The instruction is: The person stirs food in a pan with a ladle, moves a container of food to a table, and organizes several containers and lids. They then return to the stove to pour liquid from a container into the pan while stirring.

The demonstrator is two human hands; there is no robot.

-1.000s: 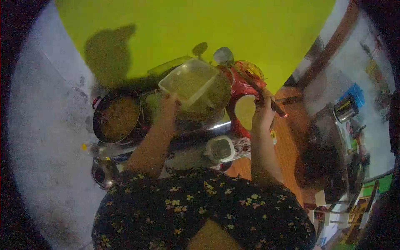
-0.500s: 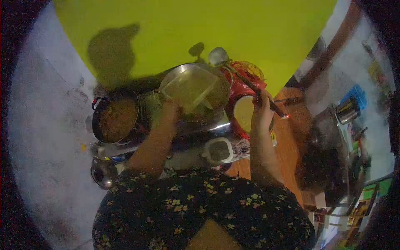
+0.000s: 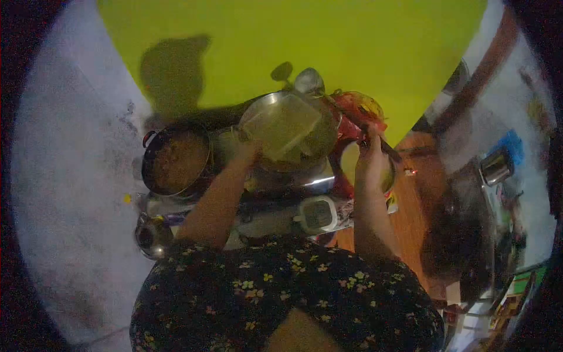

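A wide metal pot [image 3: 330,130] stands on the stove in front of me. Over it shows a translucent rectangular container [image 3: 284,126], its outline faint in the dim light. My left hand [image 3: 252,150] is at the container's near left corner with its fingers closed, partly blurred. My right hand [image 3: 370,141] is wrapped round the dark handle of a ladle [image 3: 308,81]. The ladle's round metal bowl is raised beside the pot's far rim, close to the yellow-green wall. A round pale-topped container [image 3: 349,165] is partly hidden behind my right forearm.
A dark pan [image 3: 176,158] of brownish food sits left of the pot. Red plastic bags [image 3: 359,108] lie at the right. Nearer me are a white-rimmed tub [image 3: 319,212] and a shiny metal vessel [image 3: 153,236]. A wooden surface [image 3: 419,176] extends to the right.
The whole view has shifted, so most things appear farther right. Relative to the pot, the ladle's bowl has moved slightly left. Both hands keep their holds.
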